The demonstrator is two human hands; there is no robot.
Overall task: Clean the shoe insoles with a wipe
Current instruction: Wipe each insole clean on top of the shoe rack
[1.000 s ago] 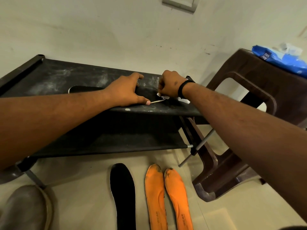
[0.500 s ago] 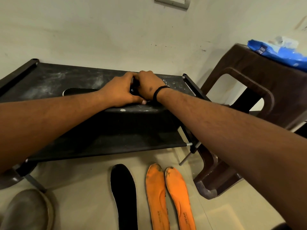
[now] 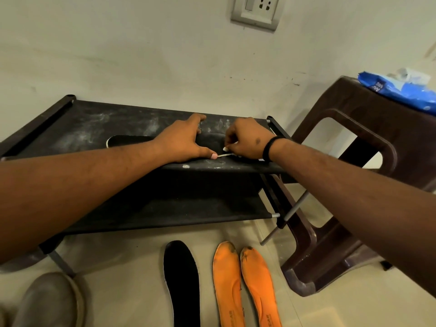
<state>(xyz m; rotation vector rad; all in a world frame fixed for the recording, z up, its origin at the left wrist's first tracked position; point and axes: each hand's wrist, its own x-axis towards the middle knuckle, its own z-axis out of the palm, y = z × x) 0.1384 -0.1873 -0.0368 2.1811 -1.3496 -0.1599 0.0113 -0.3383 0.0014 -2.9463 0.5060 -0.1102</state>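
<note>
Now the right hand (image 3: 247,139) is back out near the right end of the black insole (image 3: 132,140) on the rack's (image 3: 94,123) top shelf, fingers curled round a white wipe (image 3: 227,155). Half a second ago it was bunched up against the left hand; a second ago it sat about where it is now. So that reads as one full back-and-forth scrub stroke along the insole's right half.

Left hand (image 3: 186,143): flat, fingers spread, pressing the insole down mid-length. Holding nothing, just pinning. It hasn't shifted across the three frames.

Only a thin edge of the wipe shows, from the right hand's fingers to the left thumb, low on the insole. Rest of it is hidden under the fist.

Insole's left end sticks out past the left wrist, pale rim visible. That part looks untouched by this stroke, my guess only.

On the floor below: one more black insole (image 3: 181,282) and two orange insoles (image 3: 245,286), dirty at the toes. Can't tell which are done; the orange ones likely not.

Wipe pack (image 3: 401,90) is on the stool (image 3: 354,128) at right, well apart from the hands.

Judgement: mid-scrub on the first of four, early in the task. Risk: shelf fabric sags under pressure, insole could slide if the left hand lifts.
</note>
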